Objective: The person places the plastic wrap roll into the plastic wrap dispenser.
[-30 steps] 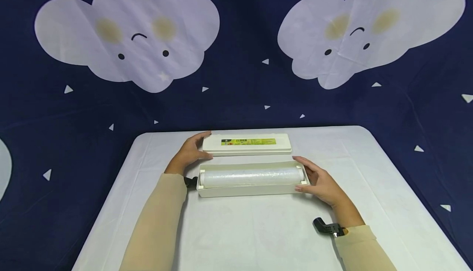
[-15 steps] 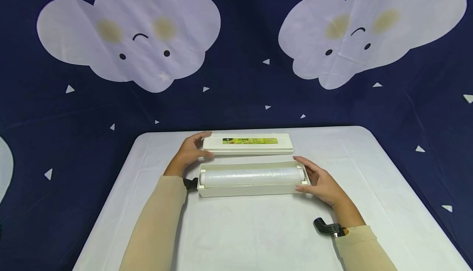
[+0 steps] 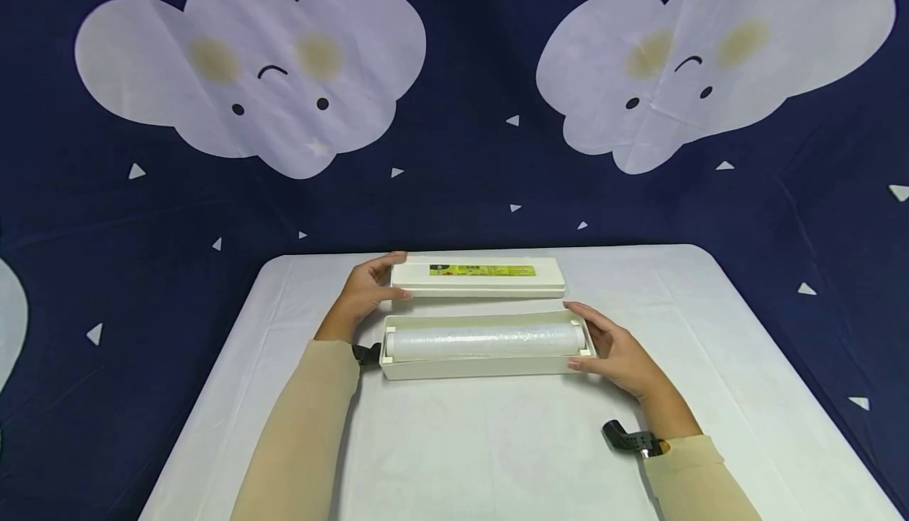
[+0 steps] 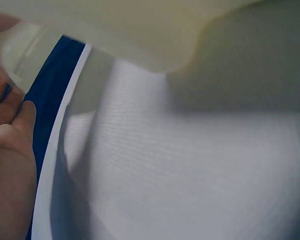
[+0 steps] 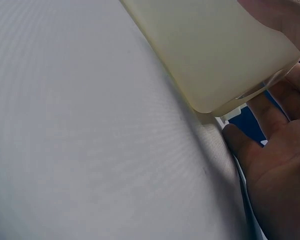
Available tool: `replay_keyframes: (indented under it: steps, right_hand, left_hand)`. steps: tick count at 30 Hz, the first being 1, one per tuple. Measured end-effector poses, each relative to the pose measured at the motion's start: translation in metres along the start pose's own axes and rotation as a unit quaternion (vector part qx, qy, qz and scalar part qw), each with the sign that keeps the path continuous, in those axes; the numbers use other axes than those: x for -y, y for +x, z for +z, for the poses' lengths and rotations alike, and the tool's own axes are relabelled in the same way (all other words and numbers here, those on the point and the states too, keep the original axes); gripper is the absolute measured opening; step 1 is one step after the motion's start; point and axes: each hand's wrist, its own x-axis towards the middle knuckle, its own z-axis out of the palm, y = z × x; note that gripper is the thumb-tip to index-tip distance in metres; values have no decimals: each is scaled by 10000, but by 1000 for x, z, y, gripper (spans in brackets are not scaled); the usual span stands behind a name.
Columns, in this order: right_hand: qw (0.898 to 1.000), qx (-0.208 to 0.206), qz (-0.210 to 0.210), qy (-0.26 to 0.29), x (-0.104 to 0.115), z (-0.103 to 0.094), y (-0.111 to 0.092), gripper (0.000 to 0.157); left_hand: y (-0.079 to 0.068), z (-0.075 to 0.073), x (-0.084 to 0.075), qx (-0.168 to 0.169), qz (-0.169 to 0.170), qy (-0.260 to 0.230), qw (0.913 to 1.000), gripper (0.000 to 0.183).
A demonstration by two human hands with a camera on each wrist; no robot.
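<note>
My left hand (image 3: pixel 362 296) grips the left end of a cream lid (image 3: pixel 547 275) with a green and yellow label, thumb at its front edge and fingers behind. In front of the lid lies the matching long box (image 3: pixel 483 367), uncovered. Inside it rests a roll of cling film (image 3: pixel 490 340). My right hand (image 3: pixel 618 355) holds the box's right end between thumb and fingers. The right wrist view shows that hand (image 5: pixel 285 165) around the end of the box (image 5: pixel 215 55). In the left wrist view, the box's blurred corner (image 4: pixel 140 35) fills the top, with the lid (image 4: pixel 32 55) in the left fingers.
A white cloth covers the table (image 3: pixel 483 450). Behind its far edge hangs a dark blue curtain (image 3: pixel 469 150) printed with clouds. A black wrist camera (image 3: pixel 628 436) sits at the right wrist, and another (image 3: pixel 366 354) is by the box's left end.
The head view has shifted very slightly, and the lid sits a touch further right over the box. Both hands keep their hold.
</note>
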Motion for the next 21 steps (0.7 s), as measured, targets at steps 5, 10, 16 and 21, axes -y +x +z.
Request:
replay_keyframes:
  steps: [5, 10, 16, 21]
  right_hand:
    - [9999, -21, 110, 88, 1, 0, -1, 99]
    - [9997, -9, 184, 157, 4, 0, -1, 100]
    - [9995, 14, 183, 251, 4, 1, 0, 102]
    - [9993, 0, 198, 307, 4, 1, 1, 102]
  left_hand:
    - [-1, 1, -1, -112, 112, -150, 9998, 72]
    - [-3, 1, 0, -232, 197, -437, 9986, 70]
    - [-10, 0, -2, -398, 420, -812, 9950, 65]
    - [-12, -2, -4, -451, 554, -983, 9926, 63]
